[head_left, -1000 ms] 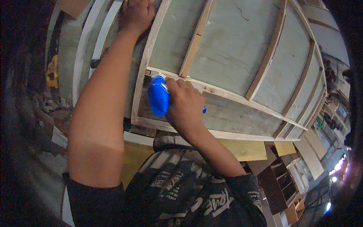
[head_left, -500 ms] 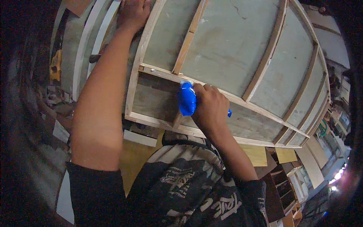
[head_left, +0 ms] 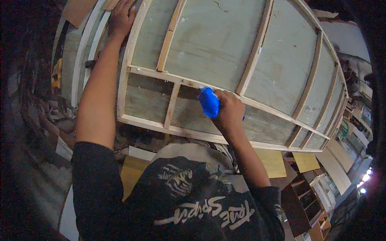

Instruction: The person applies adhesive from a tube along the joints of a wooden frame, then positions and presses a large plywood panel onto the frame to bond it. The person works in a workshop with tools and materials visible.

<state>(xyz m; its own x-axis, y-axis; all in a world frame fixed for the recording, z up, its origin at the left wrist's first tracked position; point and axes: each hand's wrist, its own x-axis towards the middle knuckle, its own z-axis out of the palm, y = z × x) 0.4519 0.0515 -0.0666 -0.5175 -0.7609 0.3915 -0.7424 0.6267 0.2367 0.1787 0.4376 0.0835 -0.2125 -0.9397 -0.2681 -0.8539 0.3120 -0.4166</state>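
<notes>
In my right hand is a blue plastic pouch, with fingers wrapped round it. Its whitish tip touches or hovers just above the long wooden rail of a large frame; I cannot tell which. The frame is built of pale wood strips over a grey-green panel, with cross slats dividing it. A small white spot shows near the rail's left end. Beyond the frame's left edge strip, my left hand lies with its fingers stretched out, nothing visible in it.
Curved white strips and a yellow tool-like object stand left of the frame. Scraps litter the floor on that side. Yellow boards and a dark open-shelved cabinet lie at the lower right, near plywood sheets.
My right hand and the pouch have moved rightward along the rail, away from the first upper slat. The frame has shifted left in view. My left hand stays by the frame's left edge.
</notes>
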